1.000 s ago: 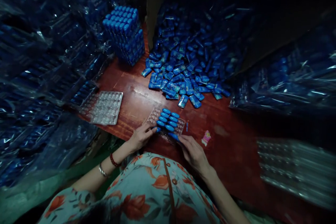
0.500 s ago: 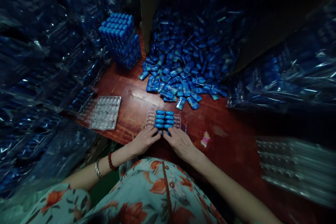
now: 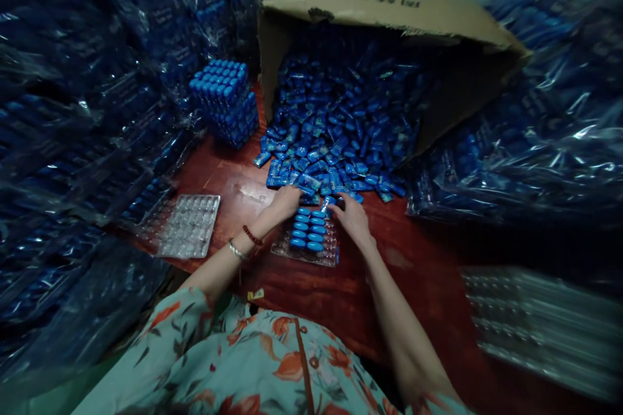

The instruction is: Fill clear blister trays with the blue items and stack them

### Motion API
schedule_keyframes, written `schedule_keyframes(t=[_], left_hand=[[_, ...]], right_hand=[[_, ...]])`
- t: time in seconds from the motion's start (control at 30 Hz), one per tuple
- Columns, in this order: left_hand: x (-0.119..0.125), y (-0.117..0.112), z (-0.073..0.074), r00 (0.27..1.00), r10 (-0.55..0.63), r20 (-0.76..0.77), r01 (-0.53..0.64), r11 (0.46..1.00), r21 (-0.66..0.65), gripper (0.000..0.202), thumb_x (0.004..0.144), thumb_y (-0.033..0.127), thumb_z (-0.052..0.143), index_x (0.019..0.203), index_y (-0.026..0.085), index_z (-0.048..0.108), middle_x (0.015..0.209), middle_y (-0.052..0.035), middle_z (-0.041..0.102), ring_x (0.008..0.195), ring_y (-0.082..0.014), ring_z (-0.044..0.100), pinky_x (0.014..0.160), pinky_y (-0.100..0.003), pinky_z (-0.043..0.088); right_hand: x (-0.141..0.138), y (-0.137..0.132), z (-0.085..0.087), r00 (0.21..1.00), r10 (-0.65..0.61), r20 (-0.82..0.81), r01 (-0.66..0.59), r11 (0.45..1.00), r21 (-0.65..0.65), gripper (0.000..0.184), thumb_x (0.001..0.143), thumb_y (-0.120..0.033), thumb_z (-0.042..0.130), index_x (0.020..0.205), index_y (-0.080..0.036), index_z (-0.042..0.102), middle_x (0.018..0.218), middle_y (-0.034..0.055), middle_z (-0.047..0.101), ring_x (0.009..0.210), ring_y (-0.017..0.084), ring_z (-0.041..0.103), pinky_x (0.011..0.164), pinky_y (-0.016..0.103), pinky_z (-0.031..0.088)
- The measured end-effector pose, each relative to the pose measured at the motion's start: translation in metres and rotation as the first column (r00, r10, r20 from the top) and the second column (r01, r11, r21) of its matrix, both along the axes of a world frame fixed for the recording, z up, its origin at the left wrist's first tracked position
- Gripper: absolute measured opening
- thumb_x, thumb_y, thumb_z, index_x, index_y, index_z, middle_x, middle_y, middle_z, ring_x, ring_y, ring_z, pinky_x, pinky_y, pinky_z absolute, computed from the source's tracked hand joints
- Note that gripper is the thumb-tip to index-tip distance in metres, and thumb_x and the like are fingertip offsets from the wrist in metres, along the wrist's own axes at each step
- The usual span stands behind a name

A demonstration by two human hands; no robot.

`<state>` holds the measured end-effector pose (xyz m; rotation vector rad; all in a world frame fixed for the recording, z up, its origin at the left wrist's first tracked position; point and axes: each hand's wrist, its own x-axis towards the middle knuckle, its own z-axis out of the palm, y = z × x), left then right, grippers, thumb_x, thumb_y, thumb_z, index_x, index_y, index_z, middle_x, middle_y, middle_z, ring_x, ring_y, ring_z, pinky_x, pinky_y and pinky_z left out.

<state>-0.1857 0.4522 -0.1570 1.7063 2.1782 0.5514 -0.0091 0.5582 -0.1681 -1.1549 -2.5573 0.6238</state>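
Note:
A clear blister tray lies on the red-brown table, with several blue capsule-shaped containers set in its middle rows. Beyond it a heap of loose blue containers spills from a tipped cardboard box. My left hand rests at the near edge of the heap, fingers curled onto the containers there. My right hand is at the heap's edge just right of the tray, fingers bent around a blue container.
An empty clear tray lies left of the filled one. A stacked block of filled trays stands at the back left. Plastic bags of blue containers pile on both sides. More clear trays lie at the right.
Both hands moved from the near edge of the tray forward to the heap of loose containers. The view has tilted up, showing the box top.

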Motion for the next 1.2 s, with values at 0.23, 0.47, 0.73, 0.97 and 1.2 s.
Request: schedule_keyframes(t=[0.23,0.47,0.73,0.97,1.2], left_hand=[[-0.011,0.019,-0.009,0.999,-0.024,-0.046,0.022,0.999,-0.035,0.027,0.071,0.016,0.067,0.096,0.013,0.058,0.100,-0.0098,0.060,0.085,-0.0200,0.058,0.073,-0.028,0.046],[-0.022,-0.072,-0.018,0.966,0.111,0.234,-0.166,0.958,0.232,0.012,0.088,0.023,0.048,0.094,0.013,0.051,0.086,-0.0034,0.058,0.075,-0.0134,0.054,0.069,-0.025,0.047],[0.043,-0.163,-0.012,0.902,0.194,0.385,-0.308,0.915,0.259,0.018,0.086,0.028,0.057,0.101,0.017,0.055,0.092,-0.0035,0.060,0.084,-0.0148,0.058,0.076,-0.027,0.048],[0.068,-0.147,-0.020,0.997,-0.014,0.082,-0.015,0.940,0.340,0.024,0.093,0.017,0.037,0.109,0.017,0.055,0.094,-0.0084,0.059,0.084,-0.0163,0.056,0.073,-0.029,0.049],[0.070,-0.136,0.005,0.926,-0.322,-0.200,0.354,0.922,0.158,0.024,0.090,0.014,0.036,0.107,0.014,0.054,0.098,-0.0116,0.057,0.090,-0.0212,0.051,0.078,-0.035,0.047]], right_hand=[[-0.017,0.013,-0.009,0.996,0.081,0.037,-0.074,0.984,-0.161,0.035,0.071,-0.032,0.067,0.100,-0.018,0.053,0.089,0.0048,0.059,0.083,0.020,0.059,0.072,0.032,0.046],[0.070,-0.027,-0.016,0.804,-0.309,-0.508,0.014,0.865,-0.502,0.036,0.079,-0.040,0.057,0.107,-0.022,0.042,0.077,-0.0040,0.054,0.051,0.010,0.052,0.050,0.024,0.045],[0.084,-0.120,-0.015,0.857,0.130,-0.498,-0.187,0.980,-0.066,0.018,0.088,-0.023,0.051,0.105,-0.023,0.058,0.097,0.0051,0.060,0.089,0.017,0.060,0.078,0.032,0.051],[0.073,-0.118,-0.006,0.885,0.465,-0.034,-0.438,0.854,0.281,0.031,0.090,-0.012,0.040,0.115,-0.019,0.057,0.096,0.0093,0.062,0.085,0.019,0.059,0.074,0.031,0.050],[0.054,-0.128,0.017,0.817,0.523,0.243,-0.577,0.737,0.353,0.028,0.085,-0.006,0.041,0.104,-0.015,0.060,0.085,0.0099,0.061,0.071,0.020,0.056,0.062,0.033,0.048]])
